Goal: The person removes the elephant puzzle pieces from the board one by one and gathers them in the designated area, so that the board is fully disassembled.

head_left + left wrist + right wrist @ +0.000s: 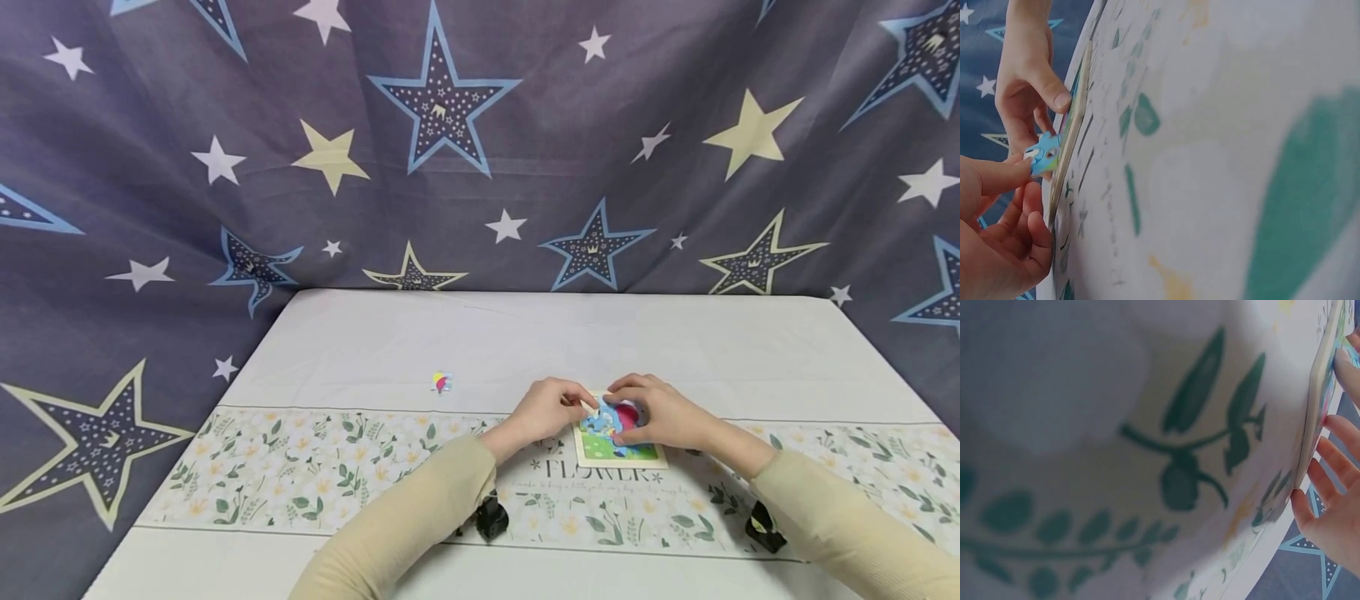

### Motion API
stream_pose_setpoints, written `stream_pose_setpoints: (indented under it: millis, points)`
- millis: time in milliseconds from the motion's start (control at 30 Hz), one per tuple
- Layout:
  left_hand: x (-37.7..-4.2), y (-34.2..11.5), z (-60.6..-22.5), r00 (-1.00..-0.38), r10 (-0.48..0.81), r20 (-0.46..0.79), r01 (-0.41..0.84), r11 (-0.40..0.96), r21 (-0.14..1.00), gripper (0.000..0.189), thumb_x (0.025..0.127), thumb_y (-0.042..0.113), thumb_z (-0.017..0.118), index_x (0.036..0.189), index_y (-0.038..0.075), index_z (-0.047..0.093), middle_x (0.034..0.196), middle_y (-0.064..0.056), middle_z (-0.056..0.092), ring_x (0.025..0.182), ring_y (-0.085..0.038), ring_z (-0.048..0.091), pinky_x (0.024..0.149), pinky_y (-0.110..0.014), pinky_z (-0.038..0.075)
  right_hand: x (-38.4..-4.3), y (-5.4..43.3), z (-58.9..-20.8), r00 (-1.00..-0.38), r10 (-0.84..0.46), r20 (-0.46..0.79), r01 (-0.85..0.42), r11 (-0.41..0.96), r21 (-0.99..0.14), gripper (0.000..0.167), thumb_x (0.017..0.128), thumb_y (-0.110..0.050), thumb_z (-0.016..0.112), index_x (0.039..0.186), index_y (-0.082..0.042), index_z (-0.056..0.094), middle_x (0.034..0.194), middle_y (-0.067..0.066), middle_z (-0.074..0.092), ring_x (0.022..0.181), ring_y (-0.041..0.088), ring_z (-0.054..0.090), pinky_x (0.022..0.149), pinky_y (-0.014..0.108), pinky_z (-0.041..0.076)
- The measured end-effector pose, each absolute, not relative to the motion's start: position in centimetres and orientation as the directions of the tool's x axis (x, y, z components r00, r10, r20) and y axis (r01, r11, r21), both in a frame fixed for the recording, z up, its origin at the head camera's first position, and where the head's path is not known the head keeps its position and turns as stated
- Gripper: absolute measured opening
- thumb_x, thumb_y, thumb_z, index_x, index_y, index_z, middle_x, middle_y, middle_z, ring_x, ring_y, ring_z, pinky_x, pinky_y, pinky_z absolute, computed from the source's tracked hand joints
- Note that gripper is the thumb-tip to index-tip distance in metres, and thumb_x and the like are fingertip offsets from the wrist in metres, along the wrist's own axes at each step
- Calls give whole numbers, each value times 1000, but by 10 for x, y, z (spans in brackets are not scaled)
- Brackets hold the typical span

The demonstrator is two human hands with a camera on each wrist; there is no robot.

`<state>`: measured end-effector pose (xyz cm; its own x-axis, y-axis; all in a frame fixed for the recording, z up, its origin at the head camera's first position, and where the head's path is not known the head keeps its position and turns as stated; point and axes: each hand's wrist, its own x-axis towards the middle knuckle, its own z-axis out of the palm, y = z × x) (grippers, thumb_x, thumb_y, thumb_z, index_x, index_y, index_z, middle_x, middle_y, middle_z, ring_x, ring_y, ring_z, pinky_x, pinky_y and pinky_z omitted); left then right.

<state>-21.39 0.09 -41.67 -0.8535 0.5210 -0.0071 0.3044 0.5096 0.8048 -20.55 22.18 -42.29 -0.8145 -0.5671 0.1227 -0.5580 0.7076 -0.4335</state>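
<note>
my left hand (549, 407) is pinching a blue piece (1045, 154) at the puzzle's (602, 448) ten o'clock; my spread right hand (662, 410) is touching two, ideally bracing.

Your table (360, 346) had a white cover on it, plain at the far and near ends, with a floral band (300, 467) running left to right between thin dark border lines: green leaves, pale blossoms, orange touches, plus "FLOWER" lettering (600, 475) printed in dark type. You had the light-framed puzzle board (600, 447) lying mostly on that band, just beyond the lettering, its far edge reaching past the far border line. Your one loose puzzle piece (441, 383), yellow, pink and light blue, sat farther left on plain white, well apart from the board.
</note>
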Motion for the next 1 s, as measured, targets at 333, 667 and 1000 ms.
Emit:
stream_pose_setpoints:
  millis: [333,667,1000]
  points:
    - [-222,-10,-416,-870,492,-29,240,474,847,14,86,15,62,95,20,71,78,4,58,66,-7,55,57,-21,46,-204,221,-420,-817,-563,127,-555,708,-436,59,67,-41,78,113,-6,63,116,8,56,109,30,49,90,52,37]
    - [-223,-38,-410,-891,452,-34,218,493,842,12,86,20,62,93,23,72,84,7,62,69,-12,56,60,-25,46,-203,220,-421,-816,-566,115,-555,712,-430,57,69,-38,77,114,-6,63,116,9,55,109,30,49,90,51,37]
    - [-226,-70,-410,-894,447,-24,231,508,830,12,87,20,61,91,23,72,94,5,65,73,-18,58,62,-28,47,-203,221,-422,-813,-569,123,-561,708,-429,57,69,-38,77,114,-7,63,117,8,55,110,30,48,91,51,36]
